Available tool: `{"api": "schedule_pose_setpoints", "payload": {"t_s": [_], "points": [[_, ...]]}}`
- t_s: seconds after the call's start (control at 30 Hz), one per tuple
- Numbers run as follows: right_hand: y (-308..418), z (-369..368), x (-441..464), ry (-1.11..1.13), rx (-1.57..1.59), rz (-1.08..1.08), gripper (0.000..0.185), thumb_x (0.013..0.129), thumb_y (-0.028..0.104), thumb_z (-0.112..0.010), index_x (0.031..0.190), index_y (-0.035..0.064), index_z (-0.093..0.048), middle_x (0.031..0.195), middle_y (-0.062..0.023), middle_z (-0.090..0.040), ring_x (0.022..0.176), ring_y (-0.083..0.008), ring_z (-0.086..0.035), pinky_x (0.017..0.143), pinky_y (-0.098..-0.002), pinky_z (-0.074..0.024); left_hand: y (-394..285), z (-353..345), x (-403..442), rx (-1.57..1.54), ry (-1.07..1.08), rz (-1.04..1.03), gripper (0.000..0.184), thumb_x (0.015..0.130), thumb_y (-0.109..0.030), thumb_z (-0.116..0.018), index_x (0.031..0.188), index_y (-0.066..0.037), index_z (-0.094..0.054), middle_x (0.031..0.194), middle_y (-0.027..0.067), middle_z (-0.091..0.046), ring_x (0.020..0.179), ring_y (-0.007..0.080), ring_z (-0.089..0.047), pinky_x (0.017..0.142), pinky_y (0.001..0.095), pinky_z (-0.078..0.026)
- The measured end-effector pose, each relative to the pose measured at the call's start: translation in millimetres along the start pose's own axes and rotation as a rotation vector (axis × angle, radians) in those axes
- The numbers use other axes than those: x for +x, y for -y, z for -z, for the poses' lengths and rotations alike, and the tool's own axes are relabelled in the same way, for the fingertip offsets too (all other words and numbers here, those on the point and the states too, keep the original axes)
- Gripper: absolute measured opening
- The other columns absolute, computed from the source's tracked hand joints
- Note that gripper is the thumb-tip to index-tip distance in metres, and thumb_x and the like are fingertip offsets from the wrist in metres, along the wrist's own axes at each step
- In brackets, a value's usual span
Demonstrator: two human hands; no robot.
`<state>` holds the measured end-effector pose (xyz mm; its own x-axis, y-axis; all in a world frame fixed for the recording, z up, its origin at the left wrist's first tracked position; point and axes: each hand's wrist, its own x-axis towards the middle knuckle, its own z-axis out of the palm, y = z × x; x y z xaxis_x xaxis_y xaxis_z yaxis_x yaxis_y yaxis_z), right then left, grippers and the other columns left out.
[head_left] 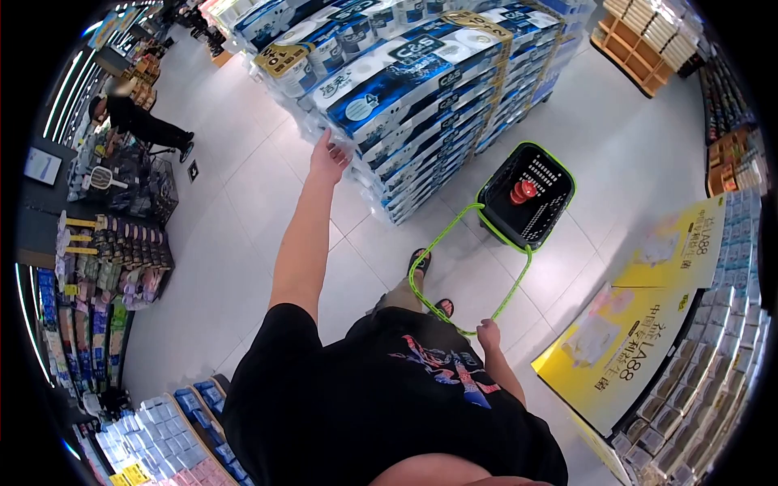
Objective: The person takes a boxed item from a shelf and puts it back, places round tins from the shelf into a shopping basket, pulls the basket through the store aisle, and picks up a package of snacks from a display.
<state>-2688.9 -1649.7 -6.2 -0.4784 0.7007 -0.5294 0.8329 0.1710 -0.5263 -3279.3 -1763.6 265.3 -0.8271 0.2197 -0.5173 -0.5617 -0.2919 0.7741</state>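
My left hand (pixel 329 157) reaches out to the corner of a tall stack of blue and white tissue packs (pixel 405 77). Its fingers are apart and rest at or very near the plastic wrap. Lower down, my right hand (pixel 489 334) is closed round the green handle (pixel 512 293) of a wheeled shopping basket. The black basket (pixel 493 197) with a green rim stands on the floor beside the stack. Inside it lies a red item (pixel 523 191).
A person in black (pixel 139 120) stands by shelves at the upper left. Yellow signs (pixel 620 348) front packed shelves at the right. A wooden rack (pixel 632 57) stands at the upper right. Packaged goods (pixel 154 433) fill the lower left.
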Motion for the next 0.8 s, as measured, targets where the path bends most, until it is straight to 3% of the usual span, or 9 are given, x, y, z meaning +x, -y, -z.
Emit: {"api": "schedule_pose_setpoints", "payload": {"t_s": [0.17, 0.2, 0.23, 0.3, 0.33, 0.47, 0.53, 0.8], "points": [[-19, -7, -9, 0.038, 0.100, -0.089, 0.037, 0.074, 0.022, -0.062, 0.104, 0.0011, -0.069, 0.100, -0.0224, -0.069, 0.099, -0.0367, -0.065, 0.089, -0.0426, -0.0505, 2, -4, 28, -0.183, 0.006, 0.088, 0.068, 0.084, -0.048, -0.069, 0.126, 0.000, -0.044, 0.112, 0.0088, -0.056, 0.107, 0.0277, -0.056, 0.092, 0.0423, -0.044], [-19, -8, -11, 0.061, 0.109, -0.115, 0.037, 0.074, 0.022, -0.063, 0.104, 0.0010, -0.069, 0.101, -0.0223, -0.069, 0.100, -0.0365, -0.065, 0.089, -0.0421, -0.0506, 0, -10, 29, -0.195, -0.084, 0.094, 0.058, 0.086, -0.045, -0.069, 0.122, -0.005, -0.048, 0.107, 0.0064, -0.056, 0.086, 0.0220, -0.057, 0.071, 0.0337, -0.047], [-20, -9, -14, 0.056, 0.114, -0.123, 0.037, 0.074, 0.022, -0.063, 0.104, 0.0010, -0.069, 0.101, -0.0223, -0.069, 0.100, -0.0365, -0.065, 0.089, -0.0421, -0.0506, -2, -13, 28, -0.189, -0.077, 0.100, 0.058, 0.086, -0.045, -0.069, 0.122, -0.005, -0.048, 0.107, 0.0064, -0.056, 0.086, 0.0220, -0.057, 0.071, 0.0337, -0.047], [-19, -12, -18, 0.082, 0.171, -0.158, 0.038, 0.074, 0.022, -0.065, 0.106, 0.0012, -0.069, 0.101, -0.0227, -0.069, 0.100, -0.0354, -0.066, 0.089, -0.0405, -0.0507, -8, -19, 23, -0.164, -0.047, 0.078, 0.042, 0.088, -0.036, -0.069, 0.117, -0.010, -0.053, 0.094, 0.0036, -0.053, 0.062, 0.0152, -0.045, 0.051, 0.0263, -0.036], [-26, -18, -15, 0.079, 0.176, -0.164, 0.038, 0.074, 0.022, -0.065, 0.106, 0.0012, -0.069, 0.101, -0.0227, -0.069, 0.100, -0.0354, -0.066, 0.089, -0.0405, -0.0507, -14, -35, 0, -0.144, -0.093, 0.043, 0.026, 0.091, -0.024, -0.066, 0.112, -0.013, -0.056, 0.084, 0.0021, -0.045, 0.054, 0.0117, -0.030, 0.043, 0.0237, -0.025], [-37, -34, -8, 0.153, 0.327, -0.216, 0.039, 0.073, 0.022, -0.067, 0.105, 0.0007, -0.070, 0.100, -0.0228, -0.069, 0.099, -0.0344, -0.066, 0.088, -0.0394, -0.0510, -19, -12, 26, -0.116, -0.051, 0.117, 0.015, 0.091, -0.015, -0.063, 0.102, -0.012, -0.052, 0.077, 0.0012, -0.042, 0.053, 0.0103, -0.028, 0.044, 0.0232, -0.024], [-39, -40, -3, 0.147, 0.353, -0.214, 0.039, 0.073, 0.022, -0.067, 0.105, 0.0004, -0.070, 0.100, -0.0230, -0.069, 0.099, -0.0341, -0.067, 0.088, -0.0393, -0.0511, -21, -11, 16, -0.041, -0.100, 0.047, 0.015, 0.092, -0.011, -0.062, 0.104, -0.008, -0.055, 0.079, 0.0035, -0.044, 0.053, 0.0122, -0.033, 0.044, 0.0241, -0.028], [-32, -26, -3, 0.114, 0.341, -0.151, 0.038, 0.074, 0.022, -0.067, 0.103, -0.0022, -0.069, 0.094, -0.0235, -0.069, 0.091, -0.0330, -0.067, 0.083, -0.0383, -0.0522, -19, -43, -67, 0.059, 0.028, -0.104, 0.015, 0.090, -0.010, -0.063, 0.101, -0.003, -0.055, 0.079, 0.0039, -0.050, 0.050, 0.0120, -0.033, 0.045, 0.0259, -0.031]]}}
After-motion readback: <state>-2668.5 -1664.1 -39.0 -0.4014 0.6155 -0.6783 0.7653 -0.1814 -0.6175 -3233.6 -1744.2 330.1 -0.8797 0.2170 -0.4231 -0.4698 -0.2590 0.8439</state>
